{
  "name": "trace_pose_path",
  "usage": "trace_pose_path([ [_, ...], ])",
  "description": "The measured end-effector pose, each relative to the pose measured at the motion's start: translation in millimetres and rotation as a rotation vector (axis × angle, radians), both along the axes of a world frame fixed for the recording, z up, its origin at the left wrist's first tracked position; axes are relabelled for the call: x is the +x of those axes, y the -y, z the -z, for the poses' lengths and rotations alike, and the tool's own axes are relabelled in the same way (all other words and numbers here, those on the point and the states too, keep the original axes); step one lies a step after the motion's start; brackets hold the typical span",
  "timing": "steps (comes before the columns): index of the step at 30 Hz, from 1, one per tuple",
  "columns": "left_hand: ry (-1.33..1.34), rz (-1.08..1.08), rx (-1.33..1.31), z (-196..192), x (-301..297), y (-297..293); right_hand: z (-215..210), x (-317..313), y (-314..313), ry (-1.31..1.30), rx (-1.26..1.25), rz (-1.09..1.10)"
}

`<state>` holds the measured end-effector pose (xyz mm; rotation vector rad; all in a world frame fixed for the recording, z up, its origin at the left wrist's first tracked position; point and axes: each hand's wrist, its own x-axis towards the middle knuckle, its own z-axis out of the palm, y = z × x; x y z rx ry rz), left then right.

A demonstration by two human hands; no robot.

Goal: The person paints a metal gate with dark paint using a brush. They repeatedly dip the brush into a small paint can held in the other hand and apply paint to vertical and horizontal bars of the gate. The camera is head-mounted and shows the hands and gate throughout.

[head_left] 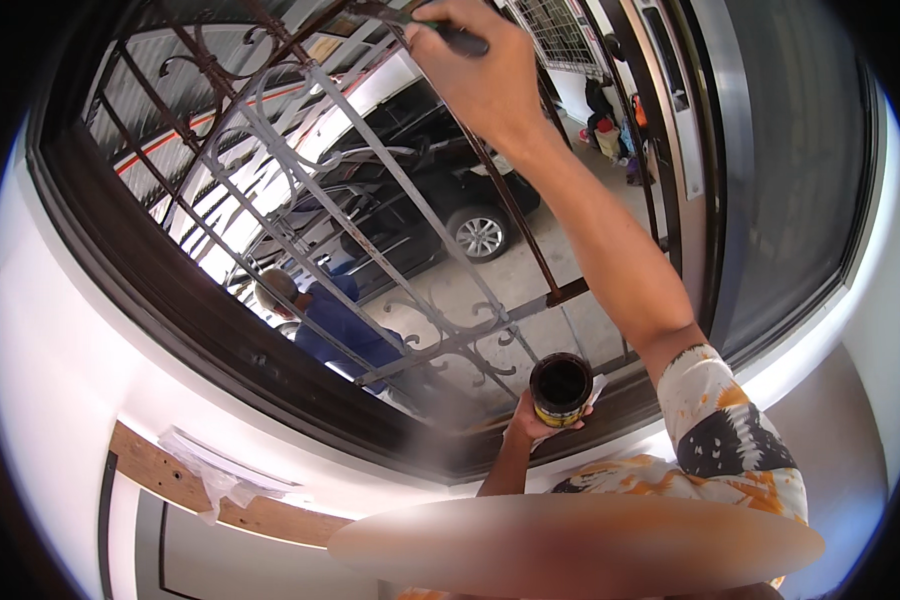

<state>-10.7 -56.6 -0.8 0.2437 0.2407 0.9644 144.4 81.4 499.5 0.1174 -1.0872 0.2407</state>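
Observation:
My left hand [522,418] is closed around an open can of dark paint [561,390], low in front of me. The can's mouth faces up, and its yellow-marked side shows above my fingers. Something white, perhaps paper or cloth, sticks out beside it. My raised right hand [485,75] grips a paintbrush [462,38] by its dark handle. The bristle end points left, at the upper bars of a metal window grille [410,195]; whether it touches them I cannot tell. Dark brown coats the upper bars and a right-hand bar [518,222]; the middle and lower scrollwork is grey.
A dark window frame [240,375] surrounds the grille. Beyond it are a person in blue [322,312], bent low, and a black car [400,225]. A glass panel [795,170] stands at right. Below left lies a wooden plank [260,517] with plastic sheeting [220,470].

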Motion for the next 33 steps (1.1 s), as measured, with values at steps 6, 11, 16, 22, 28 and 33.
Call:
trace_pose_path([
  [6, -0.004, -0.012, -0.046, 1.1, -1.6, 1.7, -15.7, -37.9, -1.6, -0.053, 0.061, -0.255],
  [11, 0.007, -0.012, -0.035, 2.9, -2.2, 1.3, -5.8, -55.6, -4.3, -0.138, 0.008, -0.122],
  [16, 0.032, 0.018, -0.012, 7.8, -4.1, -1.1, -1.2, -64.6, -0.5, -0.253, -0.073, -0.112],
  [22, 0.027, 0.0, -0.05, 14.7, -6.4, 0.7, -6.9, -64.4, -0.1, 0.02, -0.081, -0.407],
  [28, 0.026, -0.001, -0.033, 20.8, -8.1, -1.1, -31.1, -56.2, -17.4, 0.147, -0.275, -0.966],
  [33, 0.023, 0.003, -0.016, 22.5, -9.0, -3.4, -24.8, -51.1, -16.2, 0.061, -0.222, -1.071],
])
